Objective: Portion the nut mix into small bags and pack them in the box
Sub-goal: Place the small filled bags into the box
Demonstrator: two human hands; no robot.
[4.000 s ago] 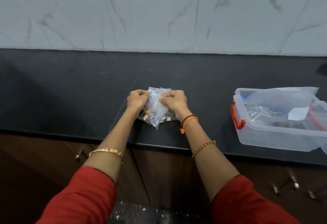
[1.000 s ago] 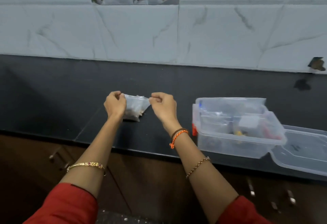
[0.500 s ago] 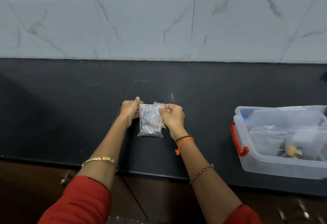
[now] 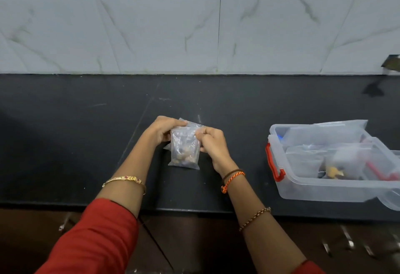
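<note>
Both hands' grip pinches the bag top; nuts below.

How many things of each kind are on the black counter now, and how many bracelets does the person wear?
Small bag of nuts, held in both hands: 1
Clear plastic box with a red latch: 1
Bracelets on the left wrist: 1
Bracelets on the right arm: 3
Total: 6
The bags inside the box overlap, so I cannot count them.

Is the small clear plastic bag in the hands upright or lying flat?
Upright. The small clear plastic bag hangs from both hands, left hand and right hand pinching its top, nuts settled at the bottom.
</note>
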